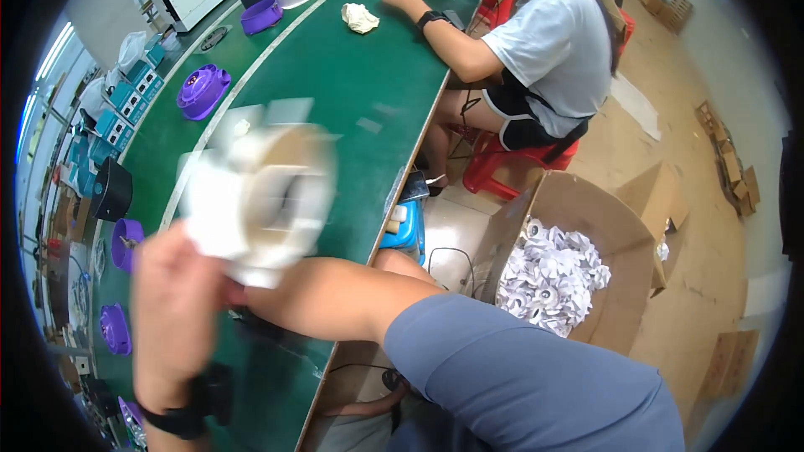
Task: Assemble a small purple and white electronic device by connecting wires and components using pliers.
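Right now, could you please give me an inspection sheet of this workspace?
Surface: long green bench, curving away.
Job's things: blurred white fan wheel; more white wheels in a cardboard box on the floor.
Clutter: purple housings, white rag.
Hands: left hand at the wheel's lower edge, grip blurred; right hand hidden behind the wheel.
Cables: one on the floor.
Surroundings: a co-worker seated on a red stool.

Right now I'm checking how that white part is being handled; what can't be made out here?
- White fan wheel, head view: motion blur hides its blades and detail.
- Left hand: blurred, fingers indistinct; grip uncertain.
- Right hand: hidden behind the wheel; only the forearm shows.
- Cardboard box of white parts: single pieces too small to count.
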Action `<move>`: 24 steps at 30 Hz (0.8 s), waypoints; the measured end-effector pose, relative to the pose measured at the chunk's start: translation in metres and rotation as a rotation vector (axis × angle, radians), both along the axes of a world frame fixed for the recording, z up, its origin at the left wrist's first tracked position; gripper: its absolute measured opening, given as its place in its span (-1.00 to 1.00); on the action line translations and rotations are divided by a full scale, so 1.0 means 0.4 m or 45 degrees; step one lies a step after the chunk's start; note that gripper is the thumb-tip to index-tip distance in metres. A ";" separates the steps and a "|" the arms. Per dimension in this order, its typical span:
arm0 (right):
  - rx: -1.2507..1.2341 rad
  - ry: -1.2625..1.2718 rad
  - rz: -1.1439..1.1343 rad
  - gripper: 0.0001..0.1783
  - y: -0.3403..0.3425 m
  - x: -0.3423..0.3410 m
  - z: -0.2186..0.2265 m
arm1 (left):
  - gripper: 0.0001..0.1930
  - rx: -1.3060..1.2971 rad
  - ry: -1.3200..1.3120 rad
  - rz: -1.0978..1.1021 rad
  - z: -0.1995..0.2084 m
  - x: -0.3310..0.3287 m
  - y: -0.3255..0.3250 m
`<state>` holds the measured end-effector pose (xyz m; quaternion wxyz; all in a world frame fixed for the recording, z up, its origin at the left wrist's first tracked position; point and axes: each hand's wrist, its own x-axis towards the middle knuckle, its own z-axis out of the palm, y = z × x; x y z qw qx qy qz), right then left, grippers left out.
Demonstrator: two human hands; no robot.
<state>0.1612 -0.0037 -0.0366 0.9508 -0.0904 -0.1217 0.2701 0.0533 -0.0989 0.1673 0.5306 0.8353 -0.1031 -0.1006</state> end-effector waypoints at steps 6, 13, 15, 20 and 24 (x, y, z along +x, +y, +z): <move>-1.265 -0.678 -0.759 -0.80 -0.009 -0.039 0.063 | -0.71 0.043 -0.236 -0.689 0.014 -0.036 -0.161; -0.395 -1.142 -1.197 -0.67 -0.048 -0.017 0.021 | -0.84 0.272 -0.311 0.218 -0.059 -0.010 0.157; -1.141 -0.868 -0.733 -0.72 0.004 -0.061 0.071 | -0.77 0.285 -0.243 0.410 -0.070 -0.014 0.361; -1.307 -0.927 -0.691 -0.67 -0.018 -0.067 0.101 | -0.76 0.400 -0.218 0.776 0.042 -0.017 0.694; -1.444 -0.937 -0.782 -0.64 -0.069 -0.003 0.061 | -0.68 0.411 -0.291 1.182 0.077 0.084 0.843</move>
